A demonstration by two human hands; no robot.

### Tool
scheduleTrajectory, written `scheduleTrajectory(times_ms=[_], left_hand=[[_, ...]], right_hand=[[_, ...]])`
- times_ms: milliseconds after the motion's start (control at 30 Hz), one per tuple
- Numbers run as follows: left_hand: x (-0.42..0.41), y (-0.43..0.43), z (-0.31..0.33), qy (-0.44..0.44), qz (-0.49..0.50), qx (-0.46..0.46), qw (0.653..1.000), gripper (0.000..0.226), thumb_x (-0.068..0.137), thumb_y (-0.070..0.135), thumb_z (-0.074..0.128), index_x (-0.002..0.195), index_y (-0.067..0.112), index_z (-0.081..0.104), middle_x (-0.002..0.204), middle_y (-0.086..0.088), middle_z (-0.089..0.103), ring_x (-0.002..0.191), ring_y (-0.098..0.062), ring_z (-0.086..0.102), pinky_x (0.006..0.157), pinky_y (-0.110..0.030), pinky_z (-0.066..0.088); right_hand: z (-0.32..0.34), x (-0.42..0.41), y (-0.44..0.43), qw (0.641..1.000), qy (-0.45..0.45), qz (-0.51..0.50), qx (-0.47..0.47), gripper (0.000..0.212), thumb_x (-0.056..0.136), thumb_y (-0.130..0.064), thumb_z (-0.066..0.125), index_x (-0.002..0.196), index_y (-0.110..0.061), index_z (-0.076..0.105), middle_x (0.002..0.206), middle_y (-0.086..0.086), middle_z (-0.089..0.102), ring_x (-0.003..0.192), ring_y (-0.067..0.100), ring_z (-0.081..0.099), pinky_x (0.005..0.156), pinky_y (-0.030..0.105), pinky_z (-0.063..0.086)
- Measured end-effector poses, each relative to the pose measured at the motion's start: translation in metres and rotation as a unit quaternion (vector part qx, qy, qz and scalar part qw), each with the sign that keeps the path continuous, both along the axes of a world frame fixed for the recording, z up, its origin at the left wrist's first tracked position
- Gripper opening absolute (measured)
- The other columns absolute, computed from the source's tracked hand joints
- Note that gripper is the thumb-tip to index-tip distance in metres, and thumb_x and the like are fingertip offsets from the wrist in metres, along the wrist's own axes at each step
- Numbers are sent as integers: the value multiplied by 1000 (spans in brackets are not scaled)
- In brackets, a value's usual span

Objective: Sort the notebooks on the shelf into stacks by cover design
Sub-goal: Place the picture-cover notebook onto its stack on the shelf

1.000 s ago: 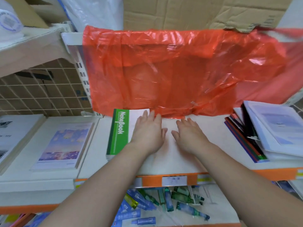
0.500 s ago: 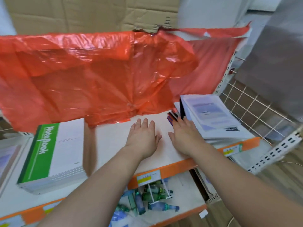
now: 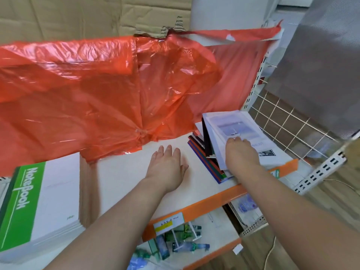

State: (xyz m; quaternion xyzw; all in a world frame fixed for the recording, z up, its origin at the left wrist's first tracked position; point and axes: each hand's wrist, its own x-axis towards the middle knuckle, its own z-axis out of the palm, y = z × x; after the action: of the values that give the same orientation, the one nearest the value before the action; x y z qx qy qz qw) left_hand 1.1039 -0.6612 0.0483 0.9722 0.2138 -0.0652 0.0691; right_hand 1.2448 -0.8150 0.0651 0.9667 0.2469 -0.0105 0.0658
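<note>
A messy pile of notebooks [image 3: 209,162] lies at the right end of the white shelf [image 3: 126,172]; its top one has a pale blue-white cover [image 3: 233,123], and dark, red and blue covers stick out beneath. My right hand [image 3: 240,152] rests on that top cover with its fingers laid over it. My left hand [image 3: 167,164] lies flat on the bare shelf board just left of the pile, fingers straight, holding nothing. A tidy stack of green-and-white "Notebook" covers [image 3: 39,207] stands at the shelf's left end.
A red plastic sheet [image 3: 101,90] hangs over the back of the shelf. The shelf has an orange front edge [image 3: 204,205] with a price label. Below it lie packs of blue and green pens [image 3: 171,242]. A white wire grid panel [image 3: 288,125] closes the right side.
My view has swung right. My right hand moved from the bare shelf onto the top cover of the messy pile. My left hand shifted right along the board and stays flat.
</note>
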Motion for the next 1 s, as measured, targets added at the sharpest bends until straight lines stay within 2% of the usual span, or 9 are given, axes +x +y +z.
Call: scheduleTrajectory(times_ms=[167, 367, 433, 533, 667, 733, 833, 900, 1000], left_hand=[[6, 4, -1, -10, -13, 0, 1000, 61, 102, 48, 33, 149, 11, 26, 162, -16, 18, 149, -40, 13, 121, -46, 16], [10, 3, -3, -28, -20, -23, 999, 62, 102, 48, 33, 152, 12, 25, 162, -15, 20, 149, -38, 14, 122, -44, 15], [13, 2, -3, -52, -12, -58, 997, 57, 102, 45, 35, 148, 10, 33, 157, -14, 31, 146, -36, 24, 120, -40, 22], [24, -2, 0, -132, 37, -157, 978, 44, 101, 39, 43, 131, 8, 53, 135, -14, 55, 126, -33, 48, 101, -38, 41], [49, -15, 6, -214, 129, -349, 903, 30, 98, 30, 50, 94, 6, 67, 92, -9, 67, 91, -30, 61, 72, -36, 44], [60, -24, 6, -231, 176, -464, 837, 30, 95, 29, 54, 81, 4, 63, 75, -11, 63, 71, -27, 57, 65, -38, 49], [74, -32, 0, -243, 240, -534, 773, 15, 89, 21, 59, 85, 8, 53, 76, -16, 62, 62, -30, 56, 60, -44, 51], [79, -38, 1, -241, 266, -596, 718, 2, 89, 7, 57, 89, 7, 55, 75, -18, 59, 54, -26, 50, 57, -40, 46], [84, -46, 3, -207, 288, -654, 668, 4, 91, 2, 57, 92, 4, 60, 74, -18, 59, 47, -21, 46, 49, -29, 46]], right_hand=[[-5, 1, 2, 998, -30, 8, -49, 47, 86, 2, 48, 131, 8, 41, 135, 29, 45, 128, 39, 42, 103, 42, 43], [10, -6, 4, 995, -67, 45, -53, 41, 84, 5, 51, 124, 4, 43, 116, 17, 62, 106, 31, 61, 81, 37, 50], [15, -16, 7, 995, -71, 63, -42, 40, 84, 4, 51, 123, 2, 43, 113, 14, 64, 103, 30, 63, 78, 36, 50], [15, -41, 14, 992, -70, 108, -8, 33, 85, 0, 49, 118, -3, 48, 107, 10, 66, 98, 29, 66, 72, 34, 49], [8, -49, 12, 985, -105, 136, 15, 28, 65, -11, 73, 91, -9, 65, 73, 6, 67, 66, 24, 67, 48, 26, 37], [6, -36, 3, 987, -72, 135, 47, 26, 72, -11, 70, 96, -7, 62, 83, 10, 65, 77, 29, 64, 53, 30, 39], [-1, -10, -19, 993, -66, 84, 53, 26, 90, -22, 55, 112, -8, 54, 110, 11, 59, 103, 30, 54, 74, 35, 46], [-5, 7, -32, 997, -36, 38, 48, 36, 99, -35, 39, 121, -9, 50, 122, 11, 53, 115, 30, 47, 91, 39, 43], [-5, 19, -41, 996, -8, -41, 77, 47, 99, -47, 33, 127, -12, 48, 127, 11, 49, 120, 32, 44, 97, 43, 39]])
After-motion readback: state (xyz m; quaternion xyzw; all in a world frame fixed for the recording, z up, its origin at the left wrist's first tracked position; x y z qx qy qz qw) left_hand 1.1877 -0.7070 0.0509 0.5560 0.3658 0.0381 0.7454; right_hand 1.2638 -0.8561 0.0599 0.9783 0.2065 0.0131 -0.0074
